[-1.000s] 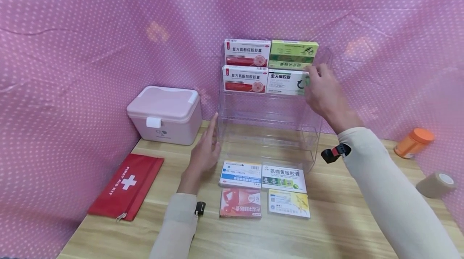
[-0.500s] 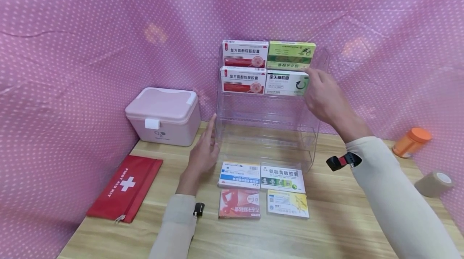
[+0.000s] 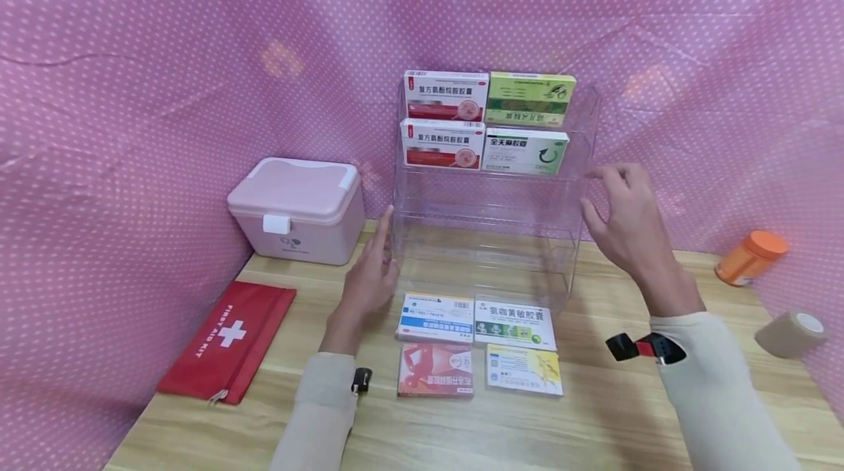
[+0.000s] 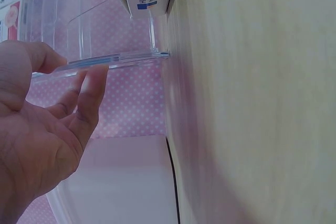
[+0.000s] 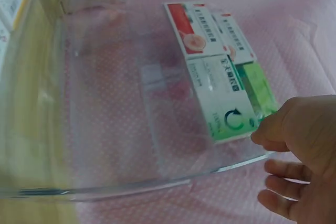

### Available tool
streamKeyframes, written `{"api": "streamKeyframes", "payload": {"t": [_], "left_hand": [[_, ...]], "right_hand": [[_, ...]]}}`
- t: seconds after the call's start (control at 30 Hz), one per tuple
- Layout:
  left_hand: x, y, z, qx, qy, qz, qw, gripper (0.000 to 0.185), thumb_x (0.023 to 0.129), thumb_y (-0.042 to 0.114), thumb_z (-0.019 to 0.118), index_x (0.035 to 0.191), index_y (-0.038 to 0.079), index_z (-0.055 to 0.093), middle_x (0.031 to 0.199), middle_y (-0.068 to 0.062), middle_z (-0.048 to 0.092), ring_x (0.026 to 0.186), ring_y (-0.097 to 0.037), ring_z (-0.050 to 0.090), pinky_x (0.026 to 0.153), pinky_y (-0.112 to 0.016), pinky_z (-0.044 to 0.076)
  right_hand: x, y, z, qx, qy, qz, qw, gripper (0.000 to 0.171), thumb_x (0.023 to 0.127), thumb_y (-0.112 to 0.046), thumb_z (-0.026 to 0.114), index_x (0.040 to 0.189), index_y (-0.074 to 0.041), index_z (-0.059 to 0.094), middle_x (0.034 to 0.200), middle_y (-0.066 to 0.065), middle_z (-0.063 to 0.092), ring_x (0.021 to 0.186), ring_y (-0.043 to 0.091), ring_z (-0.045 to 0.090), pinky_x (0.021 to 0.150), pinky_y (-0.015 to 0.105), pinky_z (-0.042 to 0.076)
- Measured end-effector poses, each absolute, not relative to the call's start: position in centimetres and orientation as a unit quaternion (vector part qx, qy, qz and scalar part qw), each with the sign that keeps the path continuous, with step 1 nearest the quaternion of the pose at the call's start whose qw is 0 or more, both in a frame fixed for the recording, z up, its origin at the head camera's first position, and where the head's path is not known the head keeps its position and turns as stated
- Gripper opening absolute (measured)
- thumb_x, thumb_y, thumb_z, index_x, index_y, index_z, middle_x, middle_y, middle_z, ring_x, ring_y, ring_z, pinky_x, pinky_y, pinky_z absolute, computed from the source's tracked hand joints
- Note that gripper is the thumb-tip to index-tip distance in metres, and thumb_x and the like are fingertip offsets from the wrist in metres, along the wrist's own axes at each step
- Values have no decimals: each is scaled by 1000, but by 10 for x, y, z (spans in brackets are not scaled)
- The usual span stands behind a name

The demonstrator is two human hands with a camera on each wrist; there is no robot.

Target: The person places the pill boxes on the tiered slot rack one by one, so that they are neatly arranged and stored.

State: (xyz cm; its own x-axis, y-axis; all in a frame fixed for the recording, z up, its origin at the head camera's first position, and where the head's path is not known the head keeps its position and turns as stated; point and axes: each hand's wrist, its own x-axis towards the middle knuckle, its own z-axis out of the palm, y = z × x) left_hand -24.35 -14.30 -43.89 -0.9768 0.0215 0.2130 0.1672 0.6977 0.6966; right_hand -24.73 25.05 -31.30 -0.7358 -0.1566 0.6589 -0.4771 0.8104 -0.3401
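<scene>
A clear acrylic display rack stands on the table. Two red-and-white medicine boxes fill the left of its upper two tiers. On the right, a green medicine box sits above a white-and-green medicine box. My left hand holds the rack's left side; in the left wrist view the thumb and fingers lie on opposite faces of the clear panel. Beside the rack's right side my right hand is held with loosely bent fingers and nothing in them.
Several medicine boxes lie flat before the rack, among them a blue-and-white one and a red one. A pink lidded box and red first aid pouch lie left. An orange bottle and beige roll are right.
My right hand has let go of the white-and-green medicine box and moved down and right, away from it. The box stays on its tier. My left hand keeps its place.
</scene>
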Motion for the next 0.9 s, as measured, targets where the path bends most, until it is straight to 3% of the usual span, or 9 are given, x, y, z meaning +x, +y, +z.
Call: {"api": "streamKeyframes", "payload": {"t": [0.13,0.23,0.33,0.47,0.53,0.6,0.8,0.9], "left_hand": [[-243,-143,-437,-52,-916,-387,94,114,101,4,62,162,67,-11,148,-15,57,119,-36,67,93,-59,63],[-243,-143,-436,-50,-916,-387,96,114,100,4,62,162,67,-10,147,-14,57,119,-35,67,92,-59,63],[-243,-143,-437,-51,-917,-385,95,113,100,4,61,162,66,-11,148,-15,57,119,-35,66,93,-59,63],[-243,-143,-437,-51,-917,-385,92,112,101,5,60,162,66,-11,149,-15,57,120,-35,66,95,-60,62],[-243,-142,-438,-51,-916,-386,92,112,101,5,61,162,66,-10,148,-15,57,119,-35,66,94,-60,62],[-243,-142,-438,-51,-916,-387,92,112,101,5,61,162,66,-10,147,-15,57,118,-34,66,93,-59,62],[-244,-142,-439,-55,-916,-385,95,113,100,4,61,163,66,-10,147,-15,57,118,-34,66,92,-59,62],[-244,-143,-439,-56,-915,-386,100,113,100,4,60,163,66,-9,148,-14,57,118,-34,66,91,-59,63]], "right_hand": [[-235,262,-337,160,-907,257,293,15,96,-3,69,107,6,71,103,26,67,98,42,63,80,53,51],[-229,269,-355,153,-924,259,236,9,98,-7,70,93,0,72,87,17,70,82,31,66,70,38,50],[-223,274,-374,150,-948,257,111,17,104,-18,68,95,-4,72,87,10,72,81,24,66,68,33,52],[-213,279,-400,161,-952,244,-95,24,108,-30,62,105,-8,70,102,12,75,93,26,69,76,41,58],[-209,280,-411,162,-945,239,-157,25,108,-35,62,109,-11,69,110,13,75,101,28,70,82,44,60],[-206,280,-420,159,-939,245,-180,25,107,-36,63,110,-12,67,112,12,75,102,27,69,83,43,59],[-202,273,-437,122,-930,301,-171,33,106,-39,65,110,-6,65,87,3,62,82,19,55,70,30,45],[-202,269,-443,103,-930,308,-172,35,104,-41,68,108,-6,64,82,2,57,78,18,52,66,29,42]]}}
